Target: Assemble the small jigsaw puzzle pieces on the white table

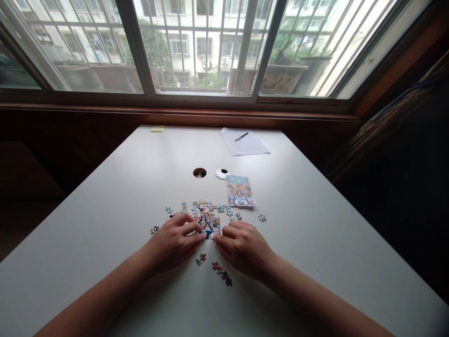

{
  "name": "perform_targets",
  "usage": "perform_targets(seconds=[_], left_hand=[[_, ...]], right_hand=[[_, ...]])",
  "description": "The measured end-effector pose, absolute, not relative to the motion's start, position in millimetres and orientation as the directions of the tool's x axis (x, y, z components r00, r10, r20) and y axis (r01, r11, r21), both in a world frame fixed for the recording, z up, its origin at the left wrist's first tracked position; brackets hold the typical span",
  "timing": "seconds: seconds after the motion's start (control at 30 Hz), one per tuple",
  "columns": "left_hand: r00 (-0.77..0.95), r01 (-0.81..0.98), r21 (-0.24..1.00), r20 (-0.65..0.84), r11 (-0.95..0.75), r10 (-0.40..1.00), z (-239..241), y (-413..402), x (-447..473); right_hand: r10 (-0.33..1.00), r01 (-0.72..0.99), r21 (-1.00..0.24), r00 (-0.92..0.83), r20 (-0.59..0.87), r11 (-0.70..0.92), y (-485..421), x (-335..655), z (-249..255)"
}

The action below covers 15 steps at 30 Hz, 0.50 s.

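Observation:
A small, partly joined jigsaw puzzle [209,221] lies flat on the white table between my hands. My left hand [177,238] curls at its left side, thumb and fingertips pressed on the lower left edge. At the lower right corner, my right hand [243,243] has its fingers bent together and touches the edge. Loose jigsaw pieces [201,259] lie just below, beside a short joined strip of pieces [222,274]. More scattered pieces surround the puzzle's top, some partly hidden behind my hands. A colourful reference picture card [241,191] rests above my right hand.
Farther back on the white table [105,196] are a cable hole [199,173] and its loose round cover [222,173]. Sheets of paper [245,145] with a pen [242,136] lie near the far edge, below a barred window [206,47]. A yellow strip [157,128] is at the far left.

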<state>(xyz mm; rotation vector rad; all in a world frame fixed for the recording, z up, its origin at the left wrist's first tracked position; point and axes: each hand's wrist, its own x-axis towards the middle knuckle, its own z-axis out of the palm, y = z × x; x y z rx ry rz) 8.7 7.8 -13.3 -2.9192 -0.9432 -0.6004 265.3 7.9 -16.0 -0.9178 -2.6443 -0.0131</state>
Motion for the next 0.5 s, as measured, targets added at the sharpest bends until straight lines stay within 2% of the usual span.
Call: perform_targets(seconds=[0.2, 0.5], left_hand=[[0.751, 0.567, 0.082, 0.358, -0.820, 0.555, -13.0, 8.2, 10.1], [0.751, 0.568, 0.076, 0.359, -0.819, 0.554, -12.9, 7.2, 10.4]], right_hand=[[0.608, 0.611, -0.090, -0.742, 0.283, 0.787, 7.2, 264.8, -13.4], [0.576, 0.595, -0.005, -0.776, 0.257, 0.804, 3.0, 262.2, -8.7]])
